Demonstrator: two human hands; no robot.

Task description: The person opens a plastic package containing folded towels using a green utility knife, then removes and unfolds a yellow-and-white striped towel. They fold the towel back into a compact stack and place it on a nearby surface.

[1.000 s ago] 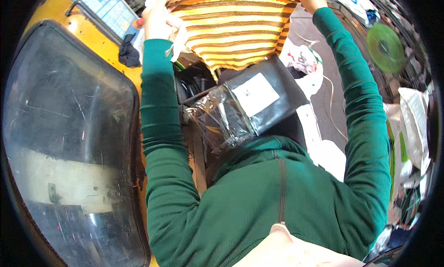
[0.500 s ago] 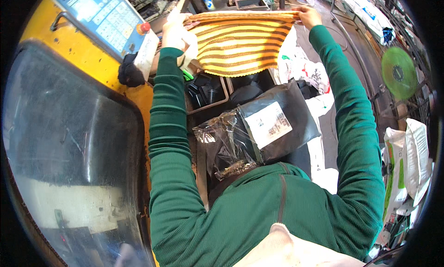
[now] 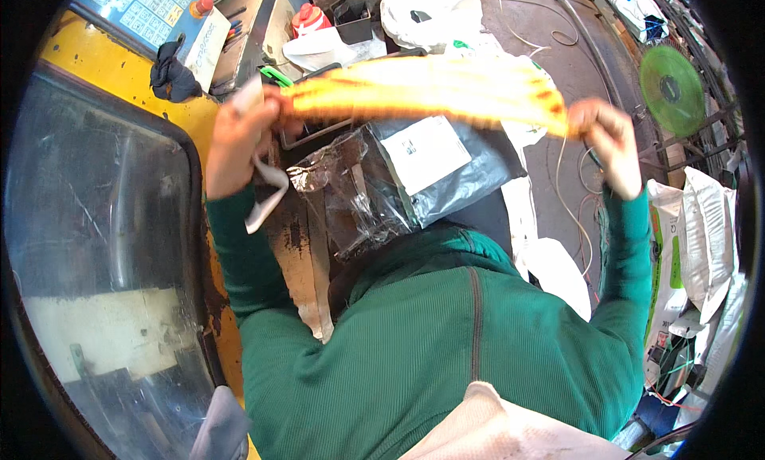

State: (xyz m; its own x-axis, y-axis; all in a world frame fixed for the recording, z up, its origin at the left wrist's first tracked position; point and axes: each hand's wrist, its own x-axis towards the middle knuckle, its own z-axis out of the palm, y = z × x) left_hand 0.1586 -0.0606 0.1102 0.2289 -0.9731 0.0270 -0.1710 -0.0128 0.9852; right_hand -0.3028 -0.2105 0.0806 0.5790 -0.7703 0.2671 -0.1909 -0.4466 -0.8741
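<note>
A yellow-and-brown striped cloth (image 3: 430, 90), blurred by motion, is stretched between my two hands at chest height. My left hand (image 3: 239, 137) is closed on one end, and a pale strip of material (image 3: 269, 191) hangs by its wrist. The other end is pinched in my right hand (image 3: 607, 137). Beneath the cloth, against my body, lies a dark plastic mailing bag (image 3: 482, 177) with a white label (image 3: 426, 153). Crinkled shiny plastic film (image 3: 347, 193) is on its left side. The cloth partly hides the bins behind it.
A yellow machine with a window (image 3: 103, 205), a blue control panel (image 3: 147, 14) and a red knob (image 3: 201, 7) stands at left. Ahead are a white sack (image 3: 430, 14) and a red-topped container (image 3: 309, 19). A green fan (image 3: 672, 90) and white bags (image 3: 709, 245) line the right.
Both hands have come down and nearer my body, spreading farther apart. The cloth, earlier hanging as a broad panel, now forms a narrower, blurred band. My view has shifted slightly.
</note>
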